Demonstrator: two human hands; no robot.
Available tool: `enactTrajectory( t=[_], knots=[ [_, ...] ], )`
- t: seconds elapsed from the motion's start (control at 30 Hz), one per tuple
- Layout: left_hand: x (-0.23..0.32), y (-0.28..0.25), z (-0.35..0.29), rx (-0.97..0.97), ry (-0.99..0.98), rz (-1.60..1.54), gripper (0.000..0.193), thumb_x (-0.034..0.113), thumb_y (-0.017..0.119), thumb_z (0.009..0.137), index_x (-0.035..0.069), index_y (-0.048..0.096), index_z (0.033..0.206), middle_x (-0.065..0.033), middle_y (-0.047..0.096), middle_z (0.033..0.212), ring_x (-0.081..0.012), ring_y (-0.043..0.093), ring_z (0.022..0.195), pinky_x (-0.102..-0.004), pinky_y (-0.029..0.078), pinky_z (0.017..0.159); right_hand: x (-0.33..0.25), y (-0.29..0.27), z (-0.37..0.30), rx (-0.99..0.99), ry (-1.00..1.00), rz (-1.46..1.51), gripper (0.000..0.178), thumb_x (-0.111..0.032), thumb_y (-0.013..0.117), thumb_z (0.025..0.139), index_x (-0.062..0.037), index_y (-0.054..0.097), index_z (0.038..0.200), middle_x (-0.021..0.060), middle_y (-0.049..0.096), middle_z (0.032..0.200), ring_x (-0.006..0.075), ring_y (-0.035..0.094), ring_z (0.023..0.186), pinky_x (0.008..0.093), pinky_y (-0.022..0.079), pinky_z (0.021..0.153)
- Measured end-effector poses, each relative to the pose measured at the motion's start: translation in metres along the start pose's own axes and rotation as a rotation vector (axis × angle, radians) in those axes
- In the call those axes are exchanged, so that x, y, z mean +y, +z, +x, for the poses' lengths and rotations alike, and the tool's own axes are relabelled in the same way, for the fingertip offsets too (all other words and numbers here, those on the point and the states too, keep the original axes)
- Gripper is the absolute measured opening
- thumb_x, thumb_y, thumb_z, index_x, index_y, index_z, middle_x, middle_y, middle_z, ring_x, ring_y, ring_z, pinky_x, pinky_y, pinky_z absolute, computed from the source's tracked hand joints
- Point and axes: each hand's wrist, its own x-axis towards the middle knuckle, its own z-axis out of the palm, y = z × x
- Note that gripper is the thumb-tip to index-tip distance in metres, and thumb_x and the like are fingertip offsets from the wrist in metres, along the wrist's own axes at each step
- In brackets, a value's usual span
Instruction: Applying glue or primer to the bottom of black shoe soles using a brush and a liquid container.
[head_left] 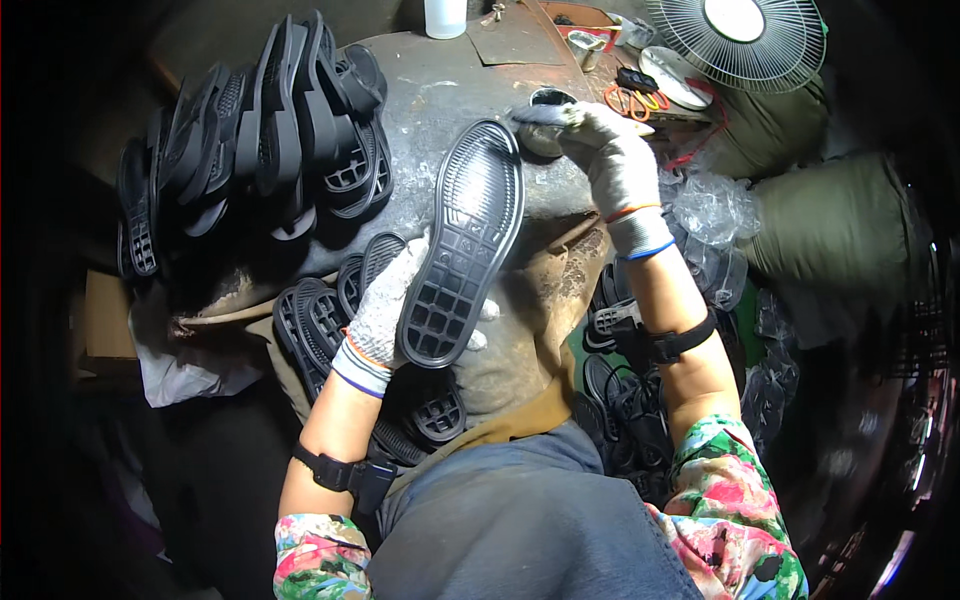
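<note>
My left hand [385,308], in a white knit glove, grips a black shoe sole [465,240] from behind. The sole is tilted, with its ridged, grid-patterned hollow side facing me. Farther off and to the right, my gloved right hand [618,165] is closed on a brush [541,116] with a greyish, flattened head. The brush lies across the mouth of a small round pot [549,97] with a dark inside. Whether its tip touches the pot I cannot tell. The two hands are apart.
Several black soles [285,105] stand in rows on the worn table [430,75] at the left. More soles [310,320] are beside my lap. At the far right are a fan [737,30], orange-handled scissors [630,100] and a green bundle [835,230]. Black shoes [625,400] sit below right.
</note>
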Motion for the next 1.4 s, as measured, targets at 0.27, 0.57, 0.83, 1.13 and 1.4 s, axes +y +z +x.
enactTrajectory(
  t=[0.27, 0.57, 0.83, 1.13, 1.4],
  knots=[
    [0.000, -0.014, -0.004, -0.001, -0.104, 0.060, 0.064, 0.050, 0.039, 0.109, 0.004, 0.045, 0.153, -0.0296, 0.060, 0.138, -0.0590, 0.064, 0.111, -0.0726, 0.057, 0.081, 0.008, 0.015, -0.041, -0.133, -0.403, -0.688, 0.020, -0.013, 0.061, 0.099, 0.0000, 0.074, 0.108, 0.0077, 0.075, 0.105, 0.0147, 0.070, 0.096, 0.0301, 0.055, 0.086],
    [-0.019, 0.007, 0.019, -0.035, 0.051, 0.042, 0.068, 0.057, 0.035, 0.107, 0.000, 0.056, 0.138, -0.0309, 0.067, 0.121, -0.0520, 0.068, 0.104, -0.0660, 0.058, 0.085, 0.011, 0.048, -0.112, -0.119, -0.172, -0.396, 0.020, -0.011, 0.068, 0.098, -0.0005, 0.071, 0.114, 0.0027, 0.074, 0.098, 0.0080, 0.068, 0.087, 0.0230, 0.054, 0.076],
    [0.005, 0.010, 0.039, -0.158, 0.277, -0.002, 0.062, 0.051, 0.041, 0.108, -0.002, 0.056, 0.137, -0.0235, 0.068, 0.125, -0.0402, 0.071, 0.104, -0.0519, 0.059, 0.092, -0.002, 0.047, -0.161, -0.342, -0.064, -0.392, 0.023, -0.003, 0.077, 0.089, -0.0013, 0.071, 0.111, 0.0080, 0.076, 0.109, 0.0170, 0.070, 0.104, 0.0352, 0.055, 0.094],
    [0.022, 0.027, 0.002, 0.104, 0.393, 0.611, 0.050, 0.012, 0.049, 0.108, -0.001, 0.039, 0.155, -0.0149, 0.056, 0.148, -0.0224, 0.059, 0.129, -0.0371, 0.051, 0.110, -0.029, 0.049, -0.118, -0.649, -0.528, -0.882, 0.012, -0.009, 0.082, 0.082, -0.0069, 0.077, 0.094, 0.0072, 0.076, 0.087, 0.0232, 0.074, 0.081, 0.0339, 0.057, 0.077],
    [-0.006, -0.001, 0.008, 0.033, 0.317, 0.738, 0.047, 0.008, 0.047, 0.108, -0.003, 0.042, 0.153, -0.0140, 0.057, 0.147, -0.0229, 0.059, 0.131, -0.0332, 0.047, 0.112, -0.022, -0.006, -0.060, -0.455, -0.684, -1.253, 0.019, -0.020, 0.084, 0.079, -0.0117, 0.080, 0.096, 0.0098, 0.076, 0.089, 0.0285, 0.073, 0.082, 0.0359, 0.057, 0.078]
  ],
)
